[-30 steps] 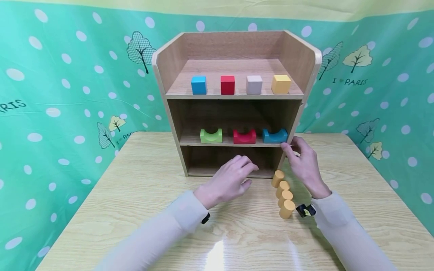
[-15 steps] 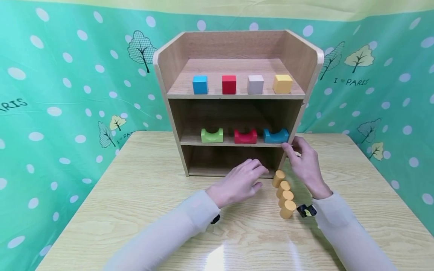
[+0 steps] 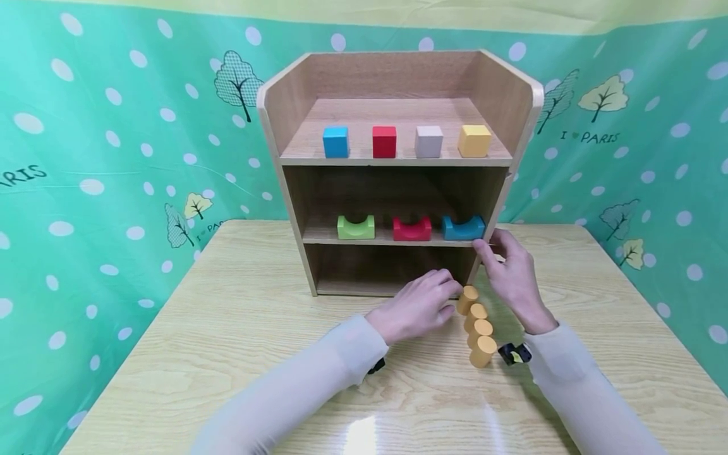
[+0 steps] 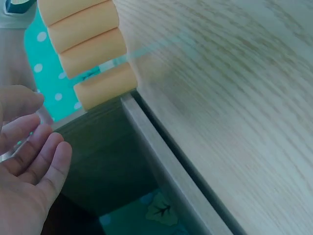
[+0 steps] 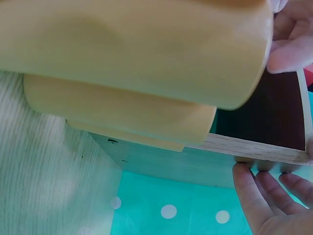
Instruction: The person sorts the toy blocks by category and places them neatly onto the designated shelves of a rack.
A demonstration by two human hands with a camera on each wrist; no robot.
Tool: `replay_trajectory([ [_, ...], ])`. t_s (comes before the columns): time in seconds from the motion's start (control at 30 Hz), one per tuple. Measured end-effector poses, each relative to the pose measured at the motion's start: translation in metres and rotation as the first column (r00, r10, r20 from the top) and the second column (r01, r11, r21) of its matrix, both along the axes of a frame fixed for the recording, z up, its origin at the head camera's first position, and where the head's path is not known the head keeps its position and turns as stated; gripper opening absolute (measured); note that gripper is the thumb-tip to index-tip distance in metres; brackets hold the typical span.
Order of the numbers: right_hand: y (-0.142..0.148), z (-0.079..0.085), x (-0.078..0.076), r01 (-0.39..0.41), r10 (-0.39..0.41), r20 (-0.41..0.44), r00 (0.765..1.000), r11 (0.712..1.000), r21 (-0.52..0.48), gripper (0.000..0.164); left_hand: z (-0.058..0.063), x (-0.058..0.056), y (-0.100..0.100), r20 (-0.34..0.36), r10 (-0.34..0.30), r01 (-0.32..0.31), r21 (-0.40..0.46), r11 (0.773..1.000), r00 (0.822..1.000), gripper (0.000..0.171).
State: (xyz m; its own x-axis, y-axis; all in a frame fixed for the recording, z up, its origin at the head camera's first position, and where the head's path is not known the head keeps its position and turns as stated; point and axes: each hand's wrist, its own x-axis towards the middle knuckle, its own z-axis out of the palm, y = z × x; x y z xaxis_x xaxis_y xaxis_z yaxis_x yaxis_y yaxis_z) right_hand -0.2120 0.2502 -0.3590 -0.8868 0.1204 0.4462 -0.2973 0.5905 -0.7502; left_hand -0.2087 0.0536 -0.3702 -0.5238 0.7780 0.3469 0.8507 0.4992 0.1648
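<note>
Several orange-yellow wooden cylinders stand upright in a row on the table, from the nearest one (image 3: 482, 352) to the farthest one (image 3: 467, 301) by the shelf's lower right corner. My left hand (image 3: 418, 308) is just left of the farthest cylinder, fingertips close to its top in the head view. In the left wrist view its fingers (image 4: 57, 159) are loosely bent with nothing between them. My right hand (image 3: 512, 278) grips the right side panel of the small wooden shelf (image 3: 398, 162). Its thumb lies at the front edge, and its fingertips (image 5: 244, 171) press the outer face.
On the top board sit a blue cube (image 3: 335, 143), a red cube (image 3: 383, 143), a pale grey cube (image 3: 428, 143) and a yellow cube (image 3: 474, 141). Green (image 3: 356, 228), red (image 3: 412, 229) and blue (image 3: 463, 228) arch blocks line the middle board.
My left hand has moved right across the shelf's front, up to the farthest cylinder. The right hand stays on the side panel; the cylinders and blocks stand as before.
</note>
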Motion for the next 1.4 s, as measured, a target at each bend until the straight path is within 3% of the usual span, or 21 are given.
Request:
replay_trajectory([
  [0.6,0.0,0.0,-0.001,-0.004,0.004,0.001,1.0,1.0,-0.016,0.053,-0.016,-0.013,0.028,0.052,0.065,-0.063,-0.025,0.998,0.997,0.03],
  [0.83,0.0,0.0,-0.001,-0.006,0.006,0.001,1.0,1.0,-0.014,0.053,-0.023,-0.017,0.035,0.022,0.057,-0.056,-0.027,0.998,0.998,0.017],
  [1.4,0.0,0.0,-0.001,-0.002,0.002,-0.007,1.0,1.0,-0.012,0.052,-0.027,-0.019,0.044,-0.03,0.091,-0.092,-0.063,0.994,0.995,0.016],
])
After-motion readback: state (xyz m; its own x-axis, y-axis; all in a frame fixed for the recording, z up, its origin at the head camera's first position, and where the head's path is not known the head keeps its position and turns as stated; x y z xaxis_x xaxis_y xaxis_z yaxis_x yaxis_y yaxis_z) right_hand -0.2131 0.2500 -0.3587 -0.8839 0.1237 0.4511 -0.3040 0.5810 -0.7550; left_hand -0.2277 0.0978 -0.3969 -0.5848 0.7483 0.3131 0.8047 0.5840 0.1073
